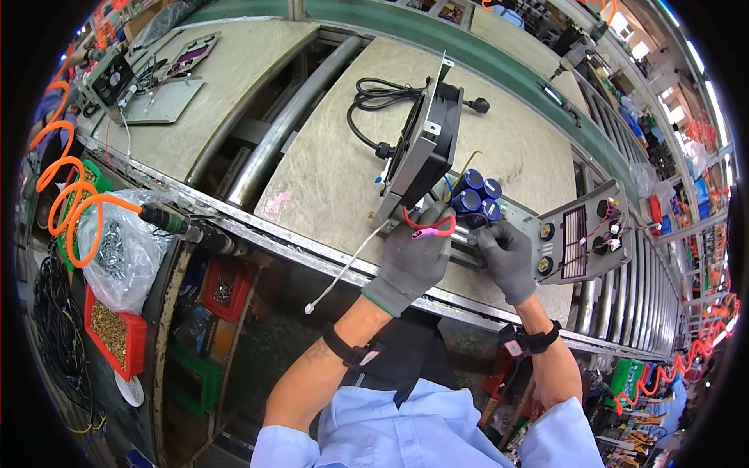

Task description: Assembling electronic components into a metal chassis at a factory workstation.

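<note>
My left hand (417, 253), in a grey glove, has its fingers curled around a red wire (450, 225) with a pink-sleeved end, at the near side of an open metal chassis. My right hand (507, 257), gloved too, is pinched close below a cluster of blue capacitors (473, 179); what its fingertips hold is hidden. An upright black and grey panel (425, 140) stands at the chassis's left end. At the right end, a grey panel (577, 242) carries a slotted grille and thin wires. A white cable (347, 269) with a small connector hangs by my left hand.
A black power cord (367, 97) lies behind the upright panel. Metal rollers (269, 148) separate the work boards. At left are a power screwdriver (183, 224) on a coiled orange hose, a plastic bag of screws (121, 253) and a red bin (117, 335). Another unit (160, 101) sits farther left.
</note>
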Motion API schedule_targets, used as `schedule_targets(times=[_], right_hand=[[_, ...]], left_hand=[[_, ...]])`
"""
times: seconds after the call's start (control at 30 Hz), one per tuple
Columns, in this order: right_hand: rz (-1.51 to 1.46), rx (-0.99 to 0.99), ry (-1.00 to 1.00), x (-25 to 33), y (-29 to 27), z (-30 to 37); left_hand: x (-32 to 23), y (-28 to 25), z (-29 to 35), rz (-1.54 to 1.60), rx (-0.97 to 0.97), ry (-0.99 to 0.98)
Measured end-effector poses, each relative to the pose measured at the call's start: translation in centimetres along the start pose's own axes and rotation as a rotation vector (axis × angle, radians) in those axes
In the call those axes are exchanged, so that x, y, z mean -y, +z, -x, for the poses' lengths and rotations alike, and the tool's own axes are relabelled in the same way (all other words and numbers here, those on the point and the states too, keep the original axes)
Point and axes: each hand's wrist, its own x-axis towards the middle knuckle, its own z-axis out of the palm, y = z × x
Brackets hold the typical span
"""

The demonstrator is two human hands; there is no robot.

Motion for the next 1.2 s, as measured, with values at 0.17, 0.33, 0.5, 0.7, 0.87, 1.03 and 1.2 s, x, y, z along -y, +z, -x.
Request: schedule_targets(times=[0.17, 0.33, 0.5, 0.7, 0.87, 1.03, 1.2], right_hand=[[-0.02, -0.006, -0.063, -0.1, 0.2, 0.1], [0.045, 0.0, -0.112, -0.5, 0.1, 0.1], [0.244, -0.045, -0.17, -1.0, 0.1, 0.1], [0.388, -0.047, -0.281, -0.2, 0.3, 0.6], [0.439, -0.061, -0.394, 0.0, 0.7, 0.9], [0.464, -0.128, -0.378, -0.4, 1.1, 0.9], [0.523, -0.087, -0.317, 2.0, 0.1, 1.5]], left_hand=[[0.1, 0.0, -0.1, 0.005, -0.008, 0.015], [0.0, 0.0, 0.0, 0.036, -0.004, -0.007], [0.1, 0.0, 0.0, 0.066, 0.002, 0.011], [-0.1, 0.0, 0.0, 0.076, 0.034, -0.018], [-0.1, 0.0, 0.2, -0.016, 0.028, 0.017], [-0.4, -0.3, 0.2, -0.069, 0.084, 0.005], [-1.7, -0.4, -0.2, -0.167, 0.13, -0.046]])
